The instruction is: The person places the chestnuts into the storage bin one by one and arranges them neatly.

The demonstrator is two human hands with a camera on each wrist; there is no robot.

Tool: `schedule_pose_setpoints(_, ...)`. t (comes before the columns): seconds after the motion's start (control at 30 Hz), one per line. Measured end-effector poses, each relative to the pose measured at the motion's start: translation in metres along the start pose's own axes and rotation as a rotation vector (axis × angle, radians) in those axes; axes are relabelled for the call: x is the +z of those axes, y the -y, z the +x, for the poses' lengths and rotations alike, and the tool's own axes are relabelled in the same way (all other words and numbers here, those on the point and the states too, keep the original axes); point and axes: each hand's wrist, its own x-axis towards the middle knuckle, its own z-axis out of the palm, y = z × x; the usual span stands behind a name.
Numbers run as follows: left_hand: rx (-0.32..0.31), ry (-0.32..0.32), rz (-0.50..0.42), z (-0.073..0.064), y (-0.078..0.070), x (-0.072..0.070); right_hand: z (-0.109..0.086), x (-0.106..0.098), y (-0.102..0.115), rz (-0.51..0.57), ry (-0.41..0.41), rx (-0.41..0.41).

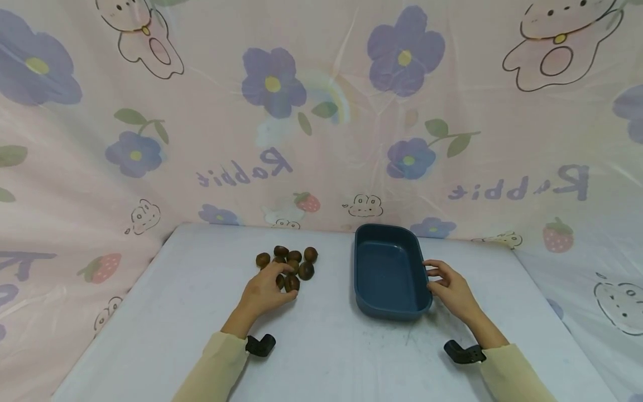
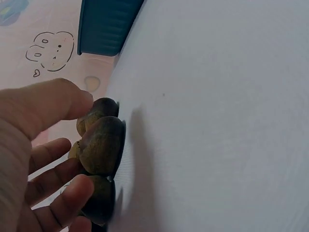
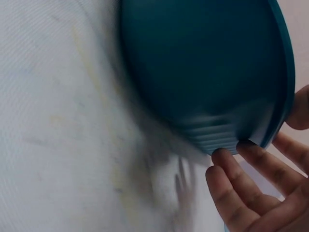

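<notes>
A loose cluster of several brown chestnuts (image 1: pixel 306 271) lies on the left part of the table. My left hand (image 1: pixel 266 290) reaches over the near side of the cluster, thumb and fingers spread apart around the front chestnuts. Close up in the left wrist view, the thumb tip is right by one dark chestnut (image 2: pixel 101 145) group, with the fingers beside it. Right of the cluster stands a blue rectangular box (image 1: pixel 392 273), its inside bare. My right hand (image 1: pixel 452 293) is at its right side; in the right wrist view the fingertips touch the box's ribbed outer wall (image 3: pixel 207 72).
The white table (image 1: pixel 321 357) reaches back to a pink curtain (image 1: pixel 331 151) printed with flowers and rabbits. The box stands near the table's back edge. A black wrist mount (image 1: pixel 261 345) sits on the left sleeve and another mount (image 1: pixel 463 353) on the right.
</notes>
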Motion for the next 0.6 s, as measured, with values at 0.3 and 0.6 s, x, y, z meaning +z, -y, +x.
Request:
schedule_pose_setpoints(0.3,-0.023,-0.004,0.007,0.002,0.0033,0.0038,-0.0011,0.0001,0.0029,0.025,0.007,-0.005)
schedule_pose_setpoints(0.6,-0.04,-0.011,0.016,0.0045,0.0062,0.0074,-0.0015,0.0005,0.0042,-0.005,-0.007,0.018)
